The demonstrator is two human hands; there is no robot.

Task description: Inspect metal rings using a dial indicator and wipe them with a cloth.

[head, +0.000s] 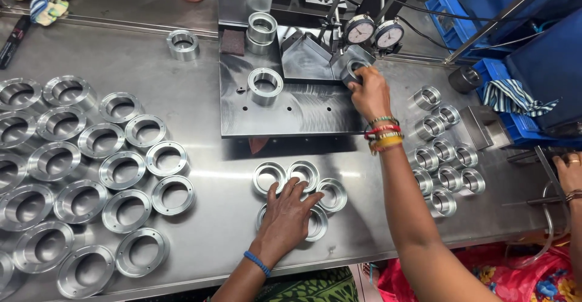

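Metal ring sits under the twin dial gauges on the steel gauge plate, far from the person, its bore tilted toward them. Right hand, arm stretched forward, closes its fingers around that ring. Left hand lies flat, fingers spread, on a cluster of flanged rings on the table.

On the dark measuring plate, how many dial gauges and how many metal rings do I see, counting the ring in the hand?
Dial gauges: 2
Metal rings: 4, one held by the right hand
Total: 6
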